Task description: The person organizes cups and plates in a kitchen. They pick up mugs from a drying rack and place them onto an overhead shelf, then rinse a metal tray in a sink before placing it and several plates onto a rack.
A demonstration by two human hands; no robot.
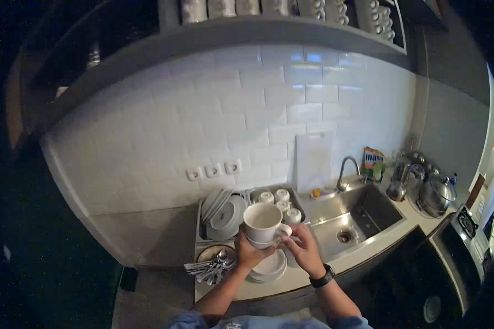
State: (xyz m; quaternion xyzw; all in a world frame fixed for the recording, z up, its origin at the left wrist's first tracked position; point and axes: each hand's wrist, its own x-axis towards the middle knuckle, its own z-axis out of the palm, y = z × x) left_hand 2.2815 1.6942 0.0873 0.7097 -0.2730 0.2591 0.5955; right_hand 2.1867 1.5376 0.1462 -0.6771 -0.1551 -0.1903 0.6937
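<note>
White wall tiles [203, 109] stand behind the pale counter [379, 241]. A steel sink [329, 226] is set into the counter. White plates [229, 218] stand left of the sink; stacked white dishes [269, 268] lie near the front edge. A green-and-red pouch [374, 164], behind the sink and right of the faucet [341, 178], bears large printed lettering. The left hand [248, 252] clasps the white cup [262, 222] low on its side; the right hand [304, 252] pinches its handle. The cup is held mouth-up above the stacked dishes.
</note>
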